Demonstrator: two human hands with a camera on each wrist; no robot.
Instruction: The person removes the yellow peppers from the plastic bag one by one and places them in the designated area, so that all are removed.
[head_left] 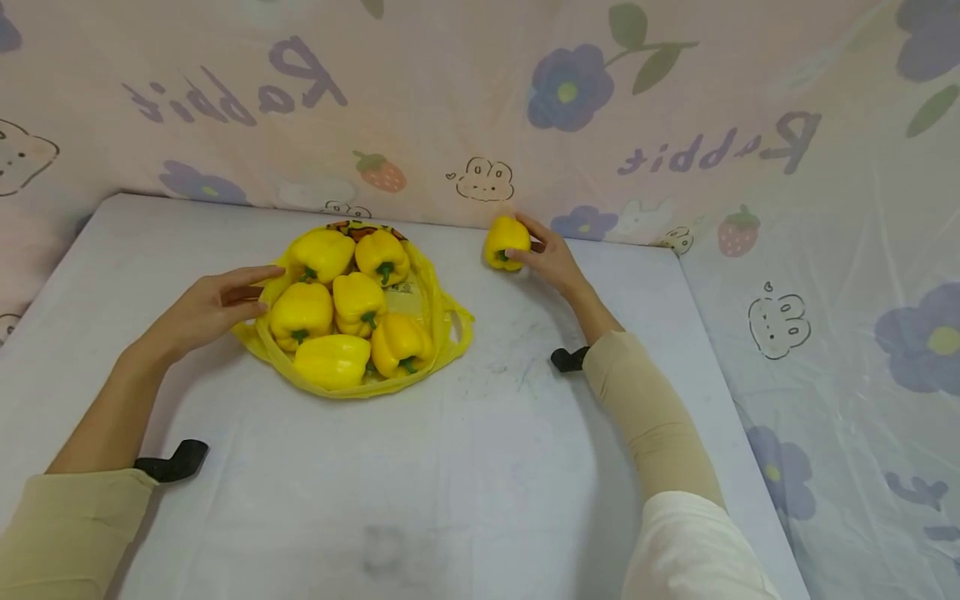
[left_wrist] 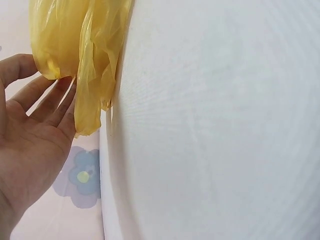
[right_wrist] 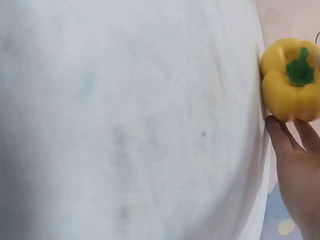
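A yellow plastic bag (head_left: 450, 329) lies spread on the table with its mouth upward, and several yellow bell peppers (head_left: 330, 361) with green stems sit inside it. My left hand (head_left: 204, 308) is at the bag's left rim, its fingers loosely extended and touching the plastic. In the left wrist view, the fingertips reach against the crinkled bag (left_wrist: 90, 60). To the right of the bag, near the table's back edge, my right hand (head_left: 553, 260) holds a single yellow bell pepper (head_left: 504, 242) between thumb and fingers. The right wrist view shows that pepper's green stem (right_wrist: 300, 70) facing the camera.
A white cloth covers the table (head_left: 420, 500), with faint grey smudges on it. Behind and to the right hangs a pale curtain (head_left: 420, 108) printed with flowers, rabbits and strawberries. Black wrist mounts (head_left: 176, 462) show at both sleeves.
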